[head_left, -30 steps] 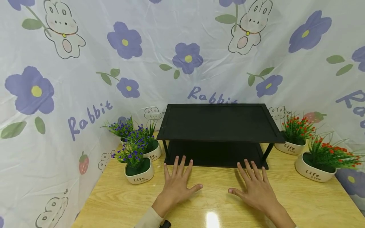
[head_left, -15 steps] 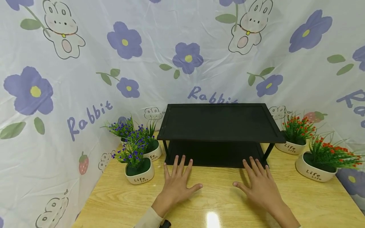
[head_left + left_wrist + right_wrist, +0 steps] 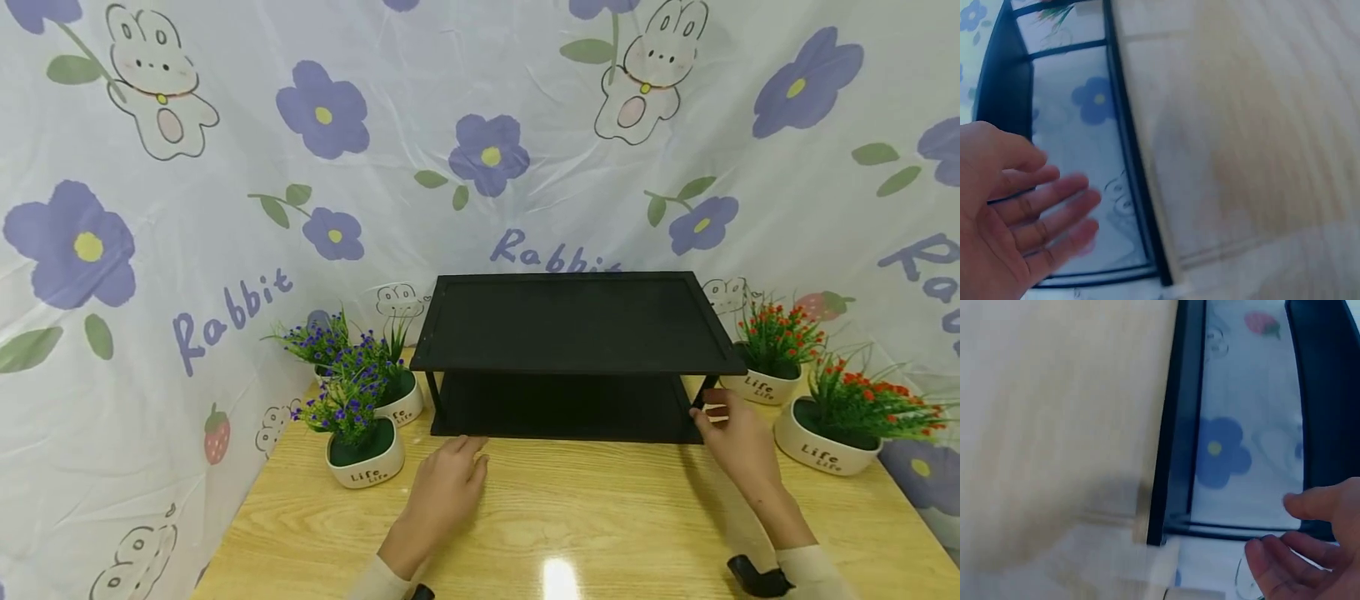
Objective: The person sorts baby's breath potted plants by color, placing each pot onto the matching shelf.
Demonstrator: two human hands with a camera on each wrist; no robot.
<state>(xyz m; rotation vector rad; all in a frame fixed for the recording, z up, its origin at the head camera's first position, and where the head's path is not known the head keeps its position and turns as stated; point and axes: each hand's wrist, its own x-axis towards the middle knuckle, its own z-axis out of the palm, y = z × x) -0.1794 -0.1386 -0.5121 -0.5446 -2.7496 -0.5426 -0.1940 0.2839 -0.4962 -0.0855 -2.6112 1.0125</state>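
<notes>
A black two-tier rack point(image 3: 570, 325) stands upright on the wooden table. My right hand point(image 3: 738, 442) is at its front right post, thumb on one side and fingers bent around the other; in the right wrist view this hand point(image 3: 1310, 550) brackets the post, and whether the thumb touches it is unclear. By the lower shelf's front left edge is my left hand point(image 3: 442, 492), palm down with loosely bent fingers. The left wrist view shows that hand point(image 3: 1029, 219) with slightly spread fingers and nothing held; contact with the rack cannot be told.
Pots with purple flowers point(image 3: 365, 454) stand left of the rack. To its right are two pots with red flowers, one point(image 3: 828, 446) nearer the front and one point(image 3: 761, 383) beside the rack. A patterned cloth point(image 3: 420, 167) hangs behind the table.
My right hand has moved right and up from the front edge to the right post, its spread fingers now bent around it. My left hand's spread fingers have drawn together and back.
</notes>
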